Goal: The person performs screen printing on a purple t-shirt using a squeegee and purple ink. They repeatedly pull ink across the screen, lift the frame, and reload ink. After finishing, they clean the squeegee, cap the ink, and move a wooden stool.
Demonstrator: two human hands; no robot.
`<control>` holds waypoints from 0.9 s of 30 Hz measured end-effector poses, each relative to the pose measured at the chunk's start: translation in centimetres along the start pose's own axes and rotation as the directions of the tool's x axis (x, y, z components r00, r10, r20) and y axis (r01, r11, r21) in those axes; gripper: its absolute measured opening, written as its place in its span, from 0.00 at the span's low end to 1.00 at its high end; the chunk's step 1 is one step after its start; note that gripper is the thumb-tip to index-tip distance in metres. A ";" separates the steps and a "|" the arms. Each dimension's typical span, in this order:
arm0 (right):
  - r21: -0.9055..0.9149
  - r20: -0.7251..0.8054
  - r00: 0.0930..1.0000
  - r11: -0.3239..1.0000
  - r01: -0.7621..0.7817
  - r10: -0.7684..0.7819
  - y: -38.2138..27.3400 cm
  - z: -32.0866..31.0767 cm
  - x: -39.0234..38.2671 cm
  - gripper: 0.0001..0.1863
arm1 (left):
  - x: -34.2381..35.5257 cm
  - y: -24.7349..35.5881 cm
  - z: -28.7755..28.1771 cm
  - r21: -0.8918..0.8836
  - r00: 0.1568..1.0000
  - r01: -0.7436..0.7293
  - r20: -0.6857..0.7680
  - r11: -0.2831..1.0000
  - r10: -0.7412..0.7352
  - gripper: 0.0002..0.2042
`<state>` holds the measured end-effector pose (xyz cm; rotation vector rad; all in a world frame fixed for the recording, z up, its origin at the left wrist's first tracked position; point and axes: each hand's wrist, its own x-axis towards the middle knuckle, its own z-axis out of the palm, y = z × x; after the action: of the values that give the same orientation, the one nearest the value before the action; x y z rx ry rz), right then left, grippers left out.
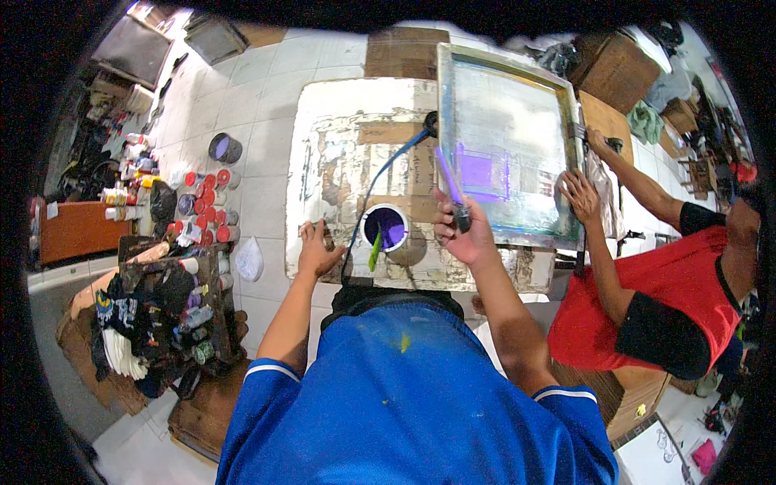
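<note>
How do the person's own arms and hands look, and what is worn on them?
Both forearms are bare. The left hand and right hand wear no gloves. Short blue sleeves with a white stripe near the hem cover the upper arms.

a screen-printing workshop: framed mesh screen (508, 145) on an ink-crusted table (347, 153), paint jars (206, 206) on tiled floor

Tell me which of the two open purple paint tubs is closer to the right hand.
The white-rimmed tub on the table, beside the right hand; the dark tub stands on the floor.
</note>
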<state>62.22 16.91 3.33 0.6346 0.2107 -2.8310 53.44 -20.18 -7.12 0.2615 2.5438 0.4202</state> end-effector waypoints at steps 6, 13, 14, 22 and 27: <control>-0.422 -0.430 0.725 0.830 0.365 -0.538 -12.1 -4.3 -3.2 0.15 | 0.0 -0.4 -0.3 -0.002 0.999 0.017 0.042 1.000 -0.017 0.53; -0.982 -0.184 0.599 0.178 -0.069 -0.779 -20.0 -8.8 -4.9 0.18 | 0.0 -0.1 -0.7 0.052 0.998 0.004 0.063 0.999 -0.007 0.55; -0.996 0.017 0.579 -0.066 -0.064 -0.815 -20.1 -9.3 -4.3 0.21 | 0.0 0.0 -0.7 0.034 0.998 0.000 0.065 0.999 -0.002 0.54; -0.758 0.160 0.570 -0.470 -0.452 -0.806 -20.9 -8.9 -2.6 0.22 | 0.0 0.3 -1.0 0.043 0.996 0.026 0.080 0.999 -0.030 0.54; -0.673 0.174 0.578 -0.525 -0.521 -0.797 -19.8 -8.2 -1.2 0.21 | 0.0 0.2 -0.8 0.009 0.998 0.005 0.070 1.000 -0.005 0.54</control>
<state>61.51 37.77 -1.69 1.0574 3.0053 -0.5220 52.99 -20.17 -6.38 0.2687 2.4780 0.3910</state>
